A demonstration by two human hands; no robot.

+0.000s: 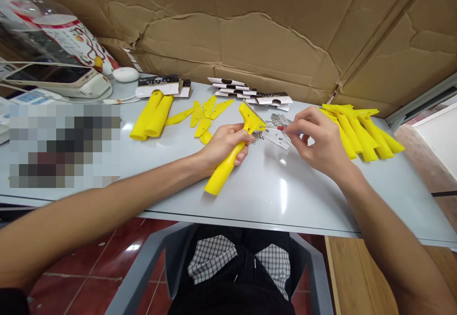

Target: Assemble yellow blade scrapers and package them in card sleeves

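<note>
Yellow moulded-plastic handle (pixel 222 176): smooth, satin sheen. Flat steel plates (pixel 276 139): bright, reflective metal. Pale grey tabletop (pixel 250 196): smooth, glossy, glare spots present. Brown corrugated cardboard sheet (pixel 228 29): matt, rough, creased, torn in places. Black-and-white checked cloth (pixel 210 260): matt weave. Dark red floor tiles (pixel 85 258): glossy.
</note>
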